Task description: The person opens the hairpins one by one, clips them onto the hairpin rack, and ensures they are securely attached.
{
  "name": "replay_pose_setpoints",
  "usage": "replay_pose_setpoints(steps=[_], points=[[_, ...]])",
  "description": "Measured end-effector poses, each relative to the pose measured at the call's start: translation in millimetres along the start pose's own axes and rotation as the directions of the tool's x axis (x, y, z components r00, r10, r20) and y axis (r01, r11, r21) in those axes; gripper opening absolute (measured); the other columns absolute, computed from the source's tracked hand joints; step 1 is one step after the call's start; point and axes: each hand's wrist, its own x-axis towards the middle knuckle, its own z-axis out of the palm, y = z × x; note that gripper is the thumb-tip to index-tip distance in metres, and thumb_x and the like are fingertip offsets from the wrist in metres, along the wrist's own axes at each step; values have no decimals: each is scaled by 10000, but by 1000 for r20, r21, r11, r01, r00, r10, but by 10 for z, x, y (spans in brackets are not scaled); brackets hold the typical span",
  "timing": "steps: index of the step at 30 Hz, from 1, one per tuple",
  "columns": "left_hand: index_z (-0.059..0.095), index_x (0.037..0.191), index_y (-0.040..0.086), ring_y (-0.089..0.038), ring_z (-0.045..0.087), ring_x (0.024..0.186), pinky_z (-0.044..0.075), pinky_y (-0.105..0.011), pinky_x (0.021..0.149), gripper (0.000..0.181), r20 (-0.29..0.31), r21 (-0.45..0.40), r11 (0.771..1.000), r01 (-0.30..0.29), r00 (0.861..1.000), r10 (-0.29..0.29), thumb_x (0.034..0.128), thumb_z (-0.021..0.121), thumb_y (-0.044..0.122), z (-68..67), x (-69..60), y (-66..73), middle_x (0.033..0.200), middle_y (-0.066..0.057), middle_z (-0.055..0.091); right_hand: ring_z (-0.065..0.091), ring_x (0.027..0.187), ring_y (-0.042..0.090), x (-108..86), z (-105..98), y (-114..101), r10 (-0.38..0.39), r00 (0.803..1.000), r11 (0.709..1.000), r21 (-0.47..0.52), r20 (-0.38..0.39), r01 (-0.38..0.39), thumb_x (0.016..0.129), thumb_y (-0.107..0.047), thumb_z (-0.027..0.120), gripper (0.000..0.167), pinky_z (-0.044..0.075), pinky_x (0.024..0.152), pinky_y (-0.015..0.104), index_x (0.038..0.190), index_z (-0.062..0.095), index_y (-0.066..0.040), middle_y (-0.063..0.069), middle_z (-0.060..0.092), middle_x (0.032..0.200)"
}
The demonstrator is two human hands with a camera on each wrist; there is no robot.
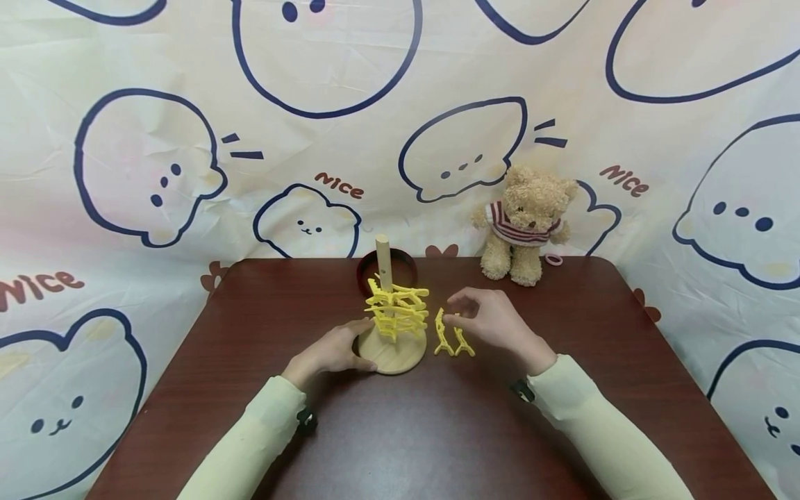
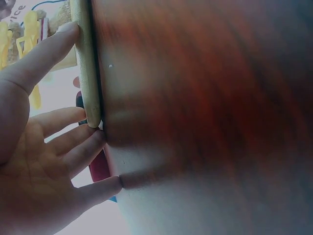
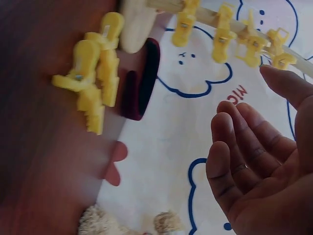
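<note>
A wooden stand (image 1: 393, 357) has a round base and an upright dowel. Several yellow plastic pieces (image 1: 400, 312), shaped like clips, hang in stacked tiers around the dowel. My left hand (image 1: 331, 349) grips the left edge of the base, thumb at the near rim and fingers spread along the far side; the left wrist view shows the thumb on the base rim (image 2: 87, 63). Two loose yellow clips (image 1: 444, 337) lie to the stand's right. My right hand (image 1: 490, 319) hovers just above and beside them, fingers loosely bent, holding nothing in the right wrist view.
Behind the stand sits a dark red round band (image 1: 362, 272). At the table's back right, a teddy bear (image 1: 525, 226) in a striped top stands near a small pink ring (image 1: 553, 260). A printed cloth (image 1: 350, 149) hangs behind the brown table (image 1: 400, 444).
</note>
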Motion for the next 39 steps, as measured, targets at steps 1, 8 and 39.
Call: replay_pose_setpoints(steps=[1, 8, 39], points=[[410, 1518, 51, -350, 388, 1456, 347, -500, 1180, 944, 1, -1, 1000, 0, 1000, 0, 768, 851, 417, 2, 2, -2, 1586, -168, 389, 626, 721, 53, -11, 12, 26, 1, 1000, 1000, -5, 0, -1, 834, -402, 797, 256, 525, 675, 277, 1014, 749, -226, -102, 705, 810], [416, 1516, 57, -349, 388, 1456, 345, -503, 1180, 942, -2, -8, 1000, 4, 1000, -4, 764, 853, 419, 2, -1, -1, 1588, -168, 385, 633, 733, 53, -80, 73, 184, 27, 999, 999, -23, 25, -26, 835, -414, 794, 278, 533, 697, 280, 1012, 753, -203, -87, 723, 839], [408, 1527, 91, -341, 382, 1463, 349, -518, 1176, 947, 7, -13, 999, 31, 999, -31, 764, 851, 434, 14, 4, -3, 1598, -136, 380, 676, 807, 181, -216, 421, 489, 311, 944, 911, -318, 109, -263, 760, -611, 761, 351, 482, 607, 404, 877, 744, -281, -95, 730, 888]])
